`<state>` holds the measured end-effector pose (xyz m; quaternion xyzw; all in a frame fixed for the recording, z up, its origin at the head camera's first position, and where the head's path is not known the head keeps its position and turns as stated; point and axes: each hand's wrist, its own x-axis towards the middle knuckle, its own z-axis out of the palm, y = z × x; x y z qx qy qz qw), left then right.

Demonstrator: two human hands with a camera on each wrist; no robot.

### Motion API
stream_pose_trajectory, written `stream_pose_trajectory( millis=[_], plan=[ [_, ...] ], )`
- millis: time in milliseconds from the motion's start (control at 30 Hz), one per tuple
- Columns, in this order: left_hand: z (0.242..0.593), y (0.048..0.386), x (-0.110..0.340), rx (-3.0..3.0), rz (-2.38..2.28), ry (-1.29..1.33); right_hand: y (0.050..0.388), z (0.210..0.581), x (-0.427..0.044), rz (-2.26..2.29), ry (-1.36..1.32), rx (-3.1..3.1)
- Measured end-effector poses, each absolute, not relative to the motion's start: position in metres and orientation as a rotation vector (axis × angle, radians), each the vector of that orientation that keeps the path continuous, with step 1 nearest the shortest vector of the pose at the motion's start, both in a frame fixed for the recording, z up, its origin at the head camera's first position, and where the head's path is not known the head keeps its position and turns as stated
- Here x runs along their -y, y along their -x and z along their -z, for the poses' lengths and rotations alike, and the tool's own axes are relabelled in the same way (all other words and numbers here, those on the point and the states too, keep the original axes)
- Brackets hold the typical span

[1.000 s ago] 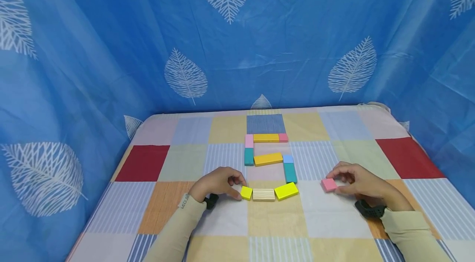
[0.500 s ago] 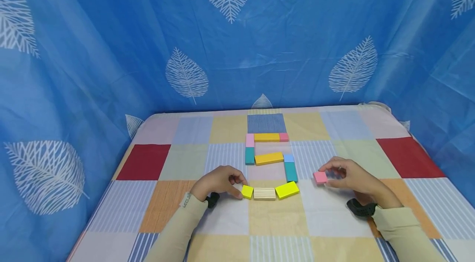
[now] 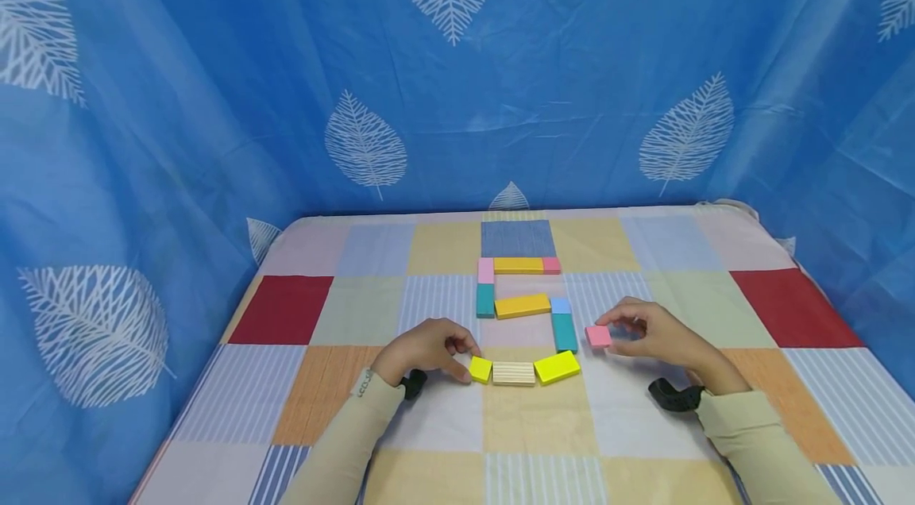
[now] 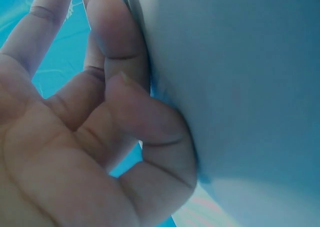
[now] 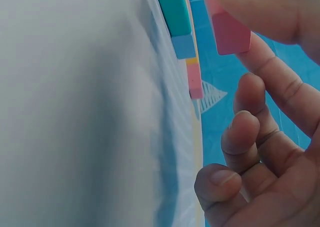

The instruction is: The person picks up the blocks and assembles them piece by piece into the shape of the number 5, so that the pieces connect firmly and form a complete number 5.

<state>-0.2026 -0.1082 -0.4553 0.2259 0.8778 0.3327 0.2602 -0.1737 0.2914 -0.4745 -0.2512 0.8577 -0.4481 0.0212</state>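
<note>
In the head view my right hand (image 3: 654, 334) pinches a pink block (image 3: 598, 337) between thumb and fingers, right of the arranged blocks. The right wrist view shows this pink block (image 5: 232, 32) raised off the cloth. My left hand (image 3: 430, 350) has thumb and index finger at the left side of a small yellow block (image 3: 480, 369), which lies on the cloth. Beside that block stand a striped wooden block (image 3: 513, 373) and a longer yellow block (image 3: 557, 368). In the left wrist view, curled fingers (image 4: 145, 117) show near the cloth; the block is out of sight there.
Farther back, teal blocks (image 3: 563, 333), a light blue block (image 3: 561, 306), orange-yellow blocks (image 3: 523, 306) and pink blocks (image 3: 486, 270) continue the winding line. A patchwork cloth (image 3: 536, 425) covers the table. Blue leaf-print curtains (image 3: 543, 92) enclose the back and sides.
My right hand has carried the pink block leftward, closer to the teal and yellow blocks. My left hand stays at the small yellow block. The view has shifted slightly.
</note>
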Motion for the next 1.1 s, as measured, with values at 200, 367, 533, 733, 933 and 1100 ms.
stream_pose_trajectory(
  millis=[200,367,533,733,933,1100],
  plan=[
    [0.455,0.202,0.109,-2.386,-0.896,-0.606,0.176,0.470,-0.281,1.340,0.730,-2.653],
    [0.455,0.202,0.108,-2.388,-0.891,-0.589,0.178,0.467,-0.275,1.308,0.694,-2.656],
    [0.456,0.202,0.108,-2.383,-0.895,-0.589,0.181,0.466,-0.269,1.312,0.715,-2.646],
    [0.457,0.203,0.109,-2.378,-0.918,-0.613,0.183,0.464,-0.263,1.342,0.788,-2.624],
    [0.458,0.203,0.109,-2.384,-0.907,-0.609,0.186,0.464,-0.256,1.386,0.872,-2.597],
    [0.457,0.203,0.109,-2.384,-0.909,-0.609,0.187,0.462,-0.249,1.407,0.868,-2.576]
  ],
)
